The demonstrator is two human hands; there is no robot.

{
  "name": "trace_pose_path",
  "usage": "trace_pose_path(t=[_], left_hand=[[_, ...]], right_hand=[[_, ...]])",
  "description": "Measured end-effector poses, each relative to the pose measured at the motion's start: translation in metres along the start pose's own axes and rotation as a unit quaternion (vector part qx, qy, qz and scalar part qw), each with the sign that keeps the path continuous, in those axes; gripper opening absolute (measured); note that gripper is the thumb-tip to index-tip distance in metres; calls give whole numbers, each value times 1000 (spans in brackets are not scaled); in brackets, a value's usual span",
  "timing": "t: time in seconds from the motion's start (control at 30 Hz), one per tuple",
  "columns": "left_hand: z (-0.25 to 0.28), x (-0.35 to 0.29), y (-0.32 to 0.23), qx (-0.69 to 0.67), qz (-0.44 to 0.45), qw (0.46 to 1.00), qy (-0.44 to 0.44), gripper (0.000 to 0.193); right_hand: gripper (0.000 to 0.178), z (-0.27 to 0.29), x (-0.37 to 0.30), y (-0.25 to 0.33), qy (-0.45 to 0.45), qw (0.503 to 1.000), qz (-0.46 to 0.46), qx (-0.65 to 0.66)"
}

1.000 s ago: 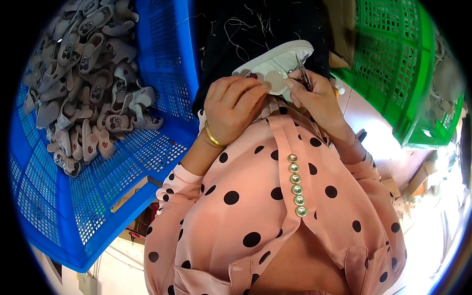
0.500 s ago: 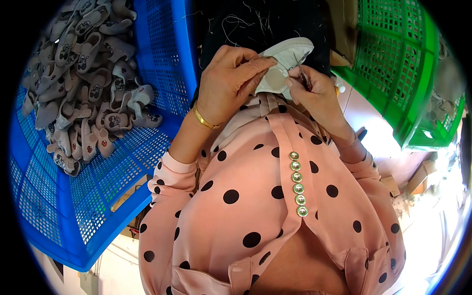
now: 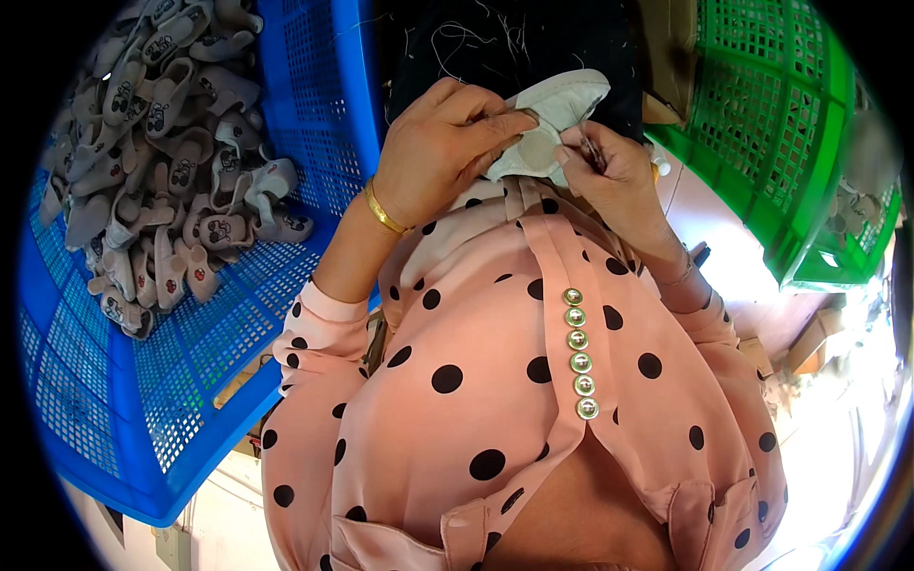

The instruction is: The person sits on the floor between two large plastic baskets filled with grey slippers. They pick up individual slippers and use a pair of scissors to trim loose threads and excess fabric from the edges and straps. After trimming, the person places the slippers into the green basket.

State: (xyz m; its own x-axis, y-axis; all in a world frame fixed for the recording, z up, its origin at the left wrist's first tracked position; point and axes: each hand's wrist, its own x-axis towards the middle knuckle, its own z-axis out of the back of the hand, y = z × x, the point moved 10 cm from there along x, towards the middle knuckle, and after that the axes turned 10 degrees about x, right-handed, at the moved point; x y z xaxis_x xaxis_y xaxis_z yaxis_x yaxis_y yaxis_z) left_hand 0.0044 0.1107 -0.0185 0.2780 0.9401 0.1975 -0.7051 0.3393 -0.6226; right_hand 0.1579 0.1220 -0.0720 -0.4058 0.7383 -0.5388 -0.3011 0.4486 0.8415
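A small pale grey-white shoe (image 3: pixel 535 152) lies in my lap, turned so that its inner side or lining faces me. My left hand (image 3: pixel 447 143) grips its left part, with the thumb and fingers pressed together along the edge. At the shoe's right edge, my right hand (image 3: pixel 614 176) is closed on a slim dark metal tool (image 3: pixel 593 152); only part of the tool shows between the fingers, and its kind is unclear. The right fingertips are close to or touching the shoe; which, I cannot tell.
At my left stands a blue plastic basket (image 3: pixel 214 352) heaped with grey small shoes (image 3: pixel 171 162) bearing printed pictures. A green mesh basket (image 3: pixel 752 143) stands at the right, with more grey shoes (image 3: pixel 857 205) beside or inside it. Loose threads (image 3: pixel 457 43) lie on my dark trousers.
My left hand and forearm have moved slightly left, and the shoe has tilted a little. The right hand keeps the tool at the shoe's right edge, with its fingers slightly shifted.
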Motion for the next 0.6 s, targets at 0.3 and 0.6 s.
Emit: trace_pose_path(t=[0.3, 0.6], left_hand=[[-13, -7, 14, -67, 73, 994, 43, 16], [-9, -13, 20, -75, 114, 991, -13, 22]], right_hand=[[41, 16, -5, 59, -39, 918, 202, -340], [38, -12, -4, 96, 25, 744, 351, -569]])
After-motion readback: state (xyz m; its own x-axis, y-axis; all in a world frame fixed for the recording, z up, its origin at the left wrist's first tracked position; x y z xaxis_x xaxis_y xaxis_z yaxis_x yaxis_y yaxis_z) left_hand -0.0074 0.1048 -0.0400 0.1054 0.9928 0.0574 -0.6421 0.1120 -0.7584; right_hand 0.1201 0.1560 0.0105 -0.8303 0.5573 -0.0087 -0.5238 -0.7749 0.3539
